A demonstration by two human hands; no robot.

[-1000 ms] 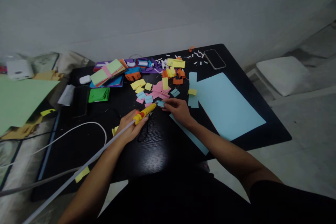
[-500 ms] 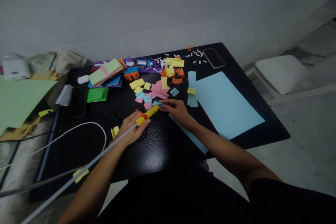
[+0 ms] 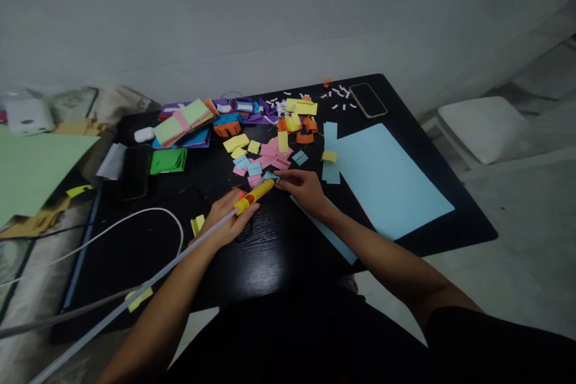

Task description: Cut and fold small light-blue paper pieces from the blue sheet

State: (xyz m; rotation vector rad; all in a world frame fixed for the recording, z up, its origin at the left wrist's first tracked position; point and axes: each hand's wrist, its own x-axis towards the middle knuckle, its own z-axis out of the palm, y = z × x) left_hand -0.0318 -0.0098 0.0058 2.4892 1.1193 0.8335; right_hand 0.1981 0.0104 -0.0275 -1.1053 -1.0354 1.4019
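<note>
My left hand is wrapped round a yellow glue gun, and a long translucent glue stick trails out of its back end toward the lower left. The gun's nozzle end meets a small light-blue paper piece. Pinched at the edge of that piece are the fingers of my right hand. Just beyond both hands lie pink paper pieces, more small blue folded pieces and yellow ones. A narrow blue paper strip lies partly under my right forearm.
Large blue sheets cover the right of the black table. A phone rests at the back right, near white scraps. Stacked coloured papers, a green packet and a dark phone lie left. A white cable loops there.
Hardly anything differs. Both hands keep their places at the small blue piece, and the whole view has shifted very slightly.
</note>
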